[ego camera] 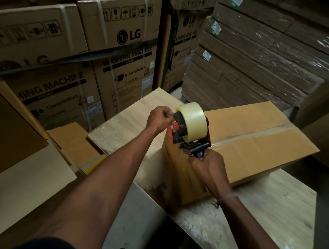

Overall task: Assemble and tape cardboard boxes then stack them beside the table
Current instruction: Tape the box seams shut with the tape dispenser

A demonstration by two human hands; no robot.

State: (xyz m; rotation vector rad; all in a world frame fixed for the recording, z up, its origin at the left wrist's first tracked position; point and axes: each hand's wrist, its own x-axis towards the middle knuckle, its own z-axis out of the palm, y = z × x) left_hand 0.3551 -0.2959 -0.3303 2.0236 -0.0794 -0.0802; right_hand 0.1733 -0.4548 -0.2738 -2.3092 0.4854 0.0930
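We have the cardboard box (246, 139) lying on the tabletop (122, 130), its long top seam facing up and its near end reaching toward us; part of the right end overhangs the tabletop's right edge. Our right hand (210, 171) is wrapped around the handle of the tape dispenser (191, 134), which sits at the box's near top edge where clear tape already runs along the seam. Our left hand (159, 119) has its fingers curled at the hub side of the tape roll (191, 113), apparently pinching or steadying it, though we cannot tell exactly what the fingertips hold. We judge the box to be empty and light, stiff along its folded edges but easily dented in the middle of a panel, so pressing hard on the seam could bow the flaps inward. For lifting, we would take it by two opposite bottom edges or corners rather than by the taped flaps. The cardboard looks dry and not slippery; the fresh tape is the slick part. Room is tight: large printed cartons (118, 50) stand just beyond the tabletop's far edge, a wrapped stack of flat cardboard (261, 62) rises to the right, and loose cardboard sheets (73, 140) lie to the left. The freest floor seems to be low on the left, beside the tabletop.
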